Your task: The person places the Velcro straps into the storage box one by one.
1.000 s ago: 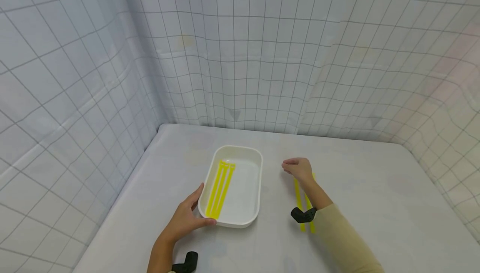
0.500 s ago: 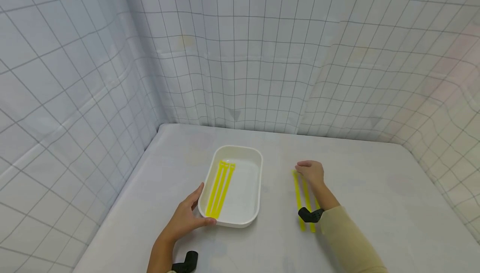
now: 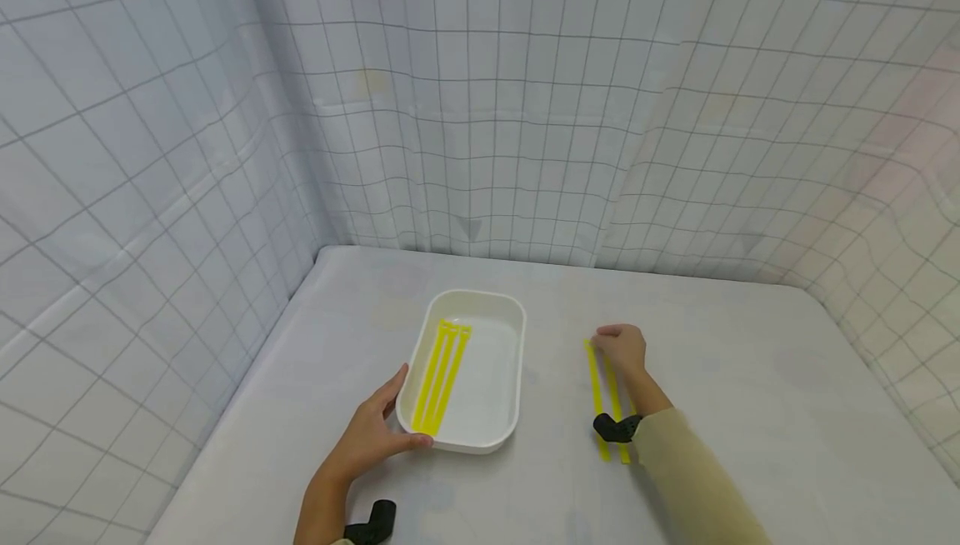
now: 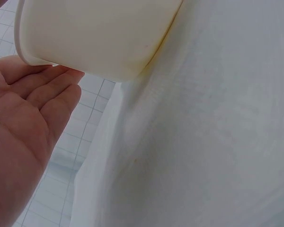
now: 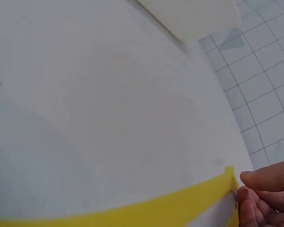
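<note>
A white rectangular tray point(image 3: 495, 387) stands on the table, with several yellow straps point(image 3: 442, 378) side by side in its left part, their wider heads at the far end. My left hand point(image 3: 371, 437) rests against the tray's near left corner, thumb along the near rim. In the left wrist view its almost straight fingers point(image 4: 52, 90) touch under the rim. To the right of the tray, my right hand point(image 3: 624, 349) is at the far ends of more yellow straps point(image 3: 595, 378). In the right wrist view, thumb and curled fingers are beside a strap's end point(image 5: 199, 196); whether they pinch it is unclear.
White cloth covers the table point(image 3: 735, 362). Grid-patterned curtains point(image 3: 487, 112) enclose the back and both sides. A black wrist device point(image 3: 617, 428) partly covers the straps on the right.
My right hand has moved right and slightly toward me, from beside the straps to over their far ends, then stayed nearly still. The left hand and tray have not moved.
</note>
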`<action>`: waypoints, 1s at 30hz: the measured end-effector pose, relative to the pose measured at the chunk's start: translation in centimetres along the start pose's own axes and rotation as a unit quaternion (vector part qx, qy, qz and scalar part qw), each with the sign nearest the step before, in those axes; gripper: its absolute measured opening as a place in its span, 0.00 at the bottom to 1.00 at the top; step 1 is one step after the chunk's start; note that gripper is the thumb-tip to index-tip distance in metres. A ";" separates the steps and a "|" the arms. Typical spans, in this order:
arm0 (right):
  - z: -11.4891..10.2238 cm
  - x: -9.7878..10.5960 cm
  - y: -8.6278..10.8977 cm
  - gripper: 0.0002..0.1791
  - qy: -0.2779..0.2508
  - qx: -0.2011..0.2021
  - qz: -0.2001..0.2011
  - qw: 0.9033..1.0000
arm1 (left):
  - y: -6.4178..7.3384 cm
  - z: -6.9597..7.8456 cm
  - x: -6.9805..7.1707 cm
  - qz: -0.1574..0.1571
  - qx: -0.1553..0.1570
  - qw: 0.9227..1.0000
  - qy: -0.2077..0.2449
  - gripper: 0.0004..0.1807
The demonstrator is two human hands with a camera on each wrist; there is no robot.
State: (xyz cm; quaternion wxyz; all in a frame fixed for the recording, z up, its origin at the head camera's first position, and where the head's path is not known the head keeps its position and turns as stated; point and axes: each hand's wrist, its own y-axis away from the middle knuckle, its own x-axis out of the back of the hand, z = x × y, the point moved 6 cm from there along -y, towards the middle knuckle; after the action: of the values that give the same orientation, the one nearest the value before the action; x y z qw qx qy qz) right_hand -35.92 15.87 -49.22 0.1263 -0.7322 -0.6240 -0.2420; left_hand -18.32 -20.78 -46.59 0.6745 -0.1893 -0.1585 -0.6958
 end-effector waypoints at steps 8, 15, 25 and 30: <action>-0.8 -0.4 0.4 0.14 0.036 0.036 0.014 0.999 | 0.0 -0.1 0.1 0.001 -0.006 1.000 0.005 0.61; -1.1 -0.6 0.2 0.15 0.065 0.050 0.002 0.997 | 0.1 -0.1 0.1 0.000 -0.004 1.000 0.011 0.60; -1.2 -0.8 -0.1 0.11 0.104 0.047 -0.023 0.993 | 0.1 0.0 0.0 -0.002 -0.003 1.000 0.013 0.60; -1.4 -0.8 0.0 0.09 0.121 0.051 -0.030 0.991 | 0.0 0.0 0.1 0.000 -0.002 1.000 0.002 0.61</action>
State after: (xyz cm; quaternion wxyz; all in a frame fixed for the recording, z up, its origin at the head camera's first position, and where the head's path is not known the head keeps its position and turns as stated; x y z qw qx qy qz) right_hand -36.25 14.49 -48.40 0.2309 -0.6711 -0.6374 -0.3002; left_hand -18.28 -20.86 -46.59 0.6741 -0.1892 -0.1559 -0.6967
